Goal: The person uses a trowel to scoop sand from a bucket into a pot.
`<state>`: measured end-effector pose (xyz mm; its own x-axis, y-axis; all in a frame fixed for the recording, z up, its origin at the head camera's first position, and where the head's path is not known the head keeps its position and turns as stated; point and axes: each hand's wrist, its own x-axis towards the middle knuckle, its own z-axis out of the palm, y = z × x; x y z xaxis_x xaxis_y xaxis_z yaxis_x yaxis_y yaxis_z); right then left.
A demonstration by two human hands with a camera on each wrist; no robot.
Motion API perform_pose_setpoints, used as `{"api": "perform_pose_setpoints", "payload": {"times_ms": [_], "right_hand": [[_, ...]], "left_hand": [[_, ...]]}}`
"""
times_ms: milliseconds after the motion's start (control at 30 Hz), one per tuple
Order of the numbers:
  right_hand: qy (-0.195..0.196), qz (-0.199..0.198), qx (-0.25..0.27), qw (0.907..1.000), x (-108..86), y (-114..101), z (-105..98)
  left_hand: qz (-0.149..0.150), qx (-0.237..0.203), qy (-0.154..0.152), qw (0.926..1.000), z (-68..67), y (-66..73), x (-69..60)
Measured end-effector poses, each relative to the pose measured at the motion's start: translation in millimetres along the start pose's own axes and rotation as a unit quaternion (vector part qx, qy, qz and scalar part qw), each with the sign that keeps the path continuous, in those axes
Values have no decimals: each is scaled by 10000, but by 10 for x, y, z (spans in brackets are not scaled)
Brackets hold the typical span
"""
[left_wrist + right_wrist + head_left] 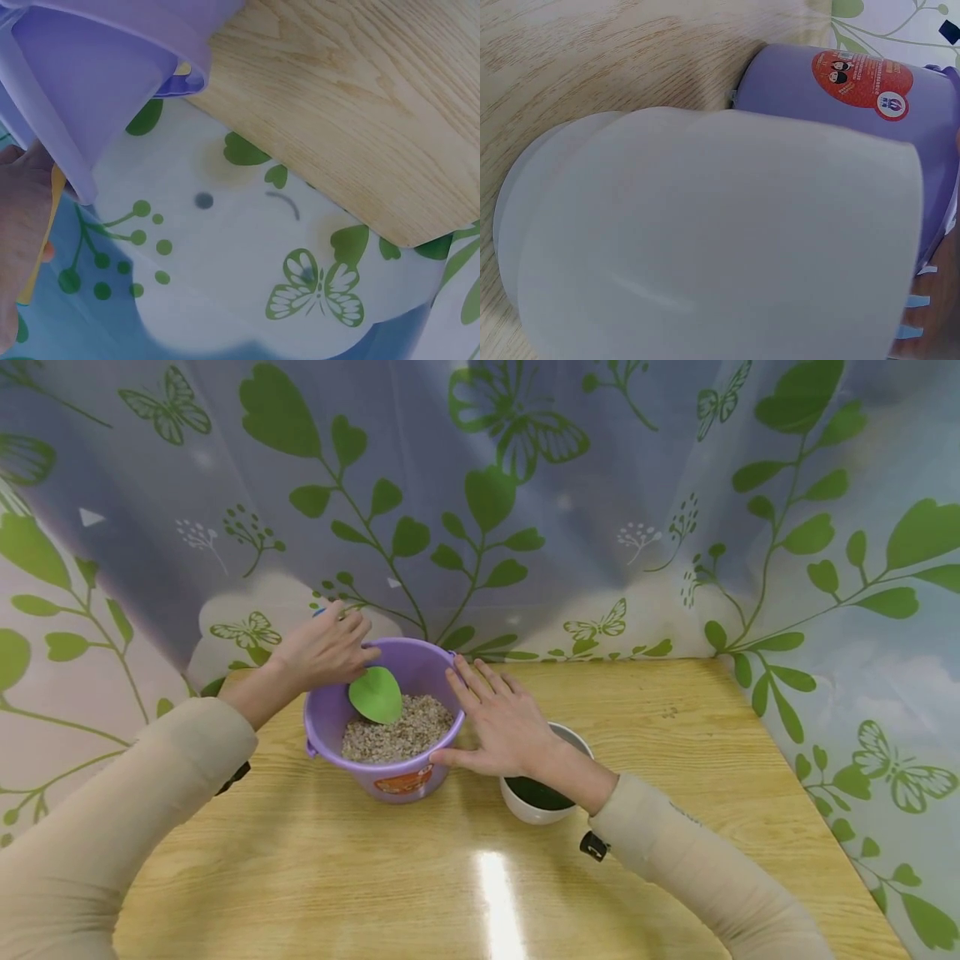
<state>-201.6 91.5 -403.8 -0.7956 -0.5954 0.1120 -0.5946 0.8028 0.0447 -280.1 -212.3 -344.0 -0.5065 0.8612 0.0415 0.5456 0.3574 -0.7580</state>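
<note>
A purple bucket (337,752) holds coarse, pale brown grains (393,731). Over its left side my left hand (318,647) grips a scoop whose green blade (377,695) dips to the grains; the grip is mostly hidden under the fingers. In the left wrist view, that hand (22,217) is at the left edge by a thin yellow strip (46,232), beside the bucket (90,67). My right hand (510,727) rests on the bucket's right rim, fingers spread and nearly straight, thumb toward the front. The bucket's label (862,79) shows in the right wrist view.
A white bowl (531,814) with a dark green inside stands right of the bucket, partly under my right wrist; it fills much of the right wrist view (720,232). The wooden table (360,877) ends at a leaf-patterned curtain (600,568) behind and at both sides.
</note>
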Motion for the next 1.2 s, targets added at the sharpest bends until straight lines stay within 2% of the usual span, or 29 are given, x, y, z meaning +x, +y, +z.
{"api": "perform_pose_setpoints", "payload": {"times_ms": [467, 767, 833, 1033, 1067, 1200], "right_hand": [[72, -31, 35, 10000, -8, -6, 5], [14, -11, 134, 9999, -7, -8, 17], [-8, 4, 155, 9999, -9, -10, 15], [19, 8, 165, 9999, -12, -11, 11], [28, 4, 163, 9999, -12, -12, 11], [53, 5, 151, 9999, -14, -11, 18]], "left_hand": [[100, 32, 104, 9999, 51, 34, 13], [35, -1, -9, 10000, 44, 50, 2], [31, 40, 26, 10000, 59, 71, -2], [98, -466, 395, 9981, 126, 217, 28], [72, -565, 410, 9975, 130, 239, 35], [30, -495, 303, 9983, 127, 277, 43]]}}
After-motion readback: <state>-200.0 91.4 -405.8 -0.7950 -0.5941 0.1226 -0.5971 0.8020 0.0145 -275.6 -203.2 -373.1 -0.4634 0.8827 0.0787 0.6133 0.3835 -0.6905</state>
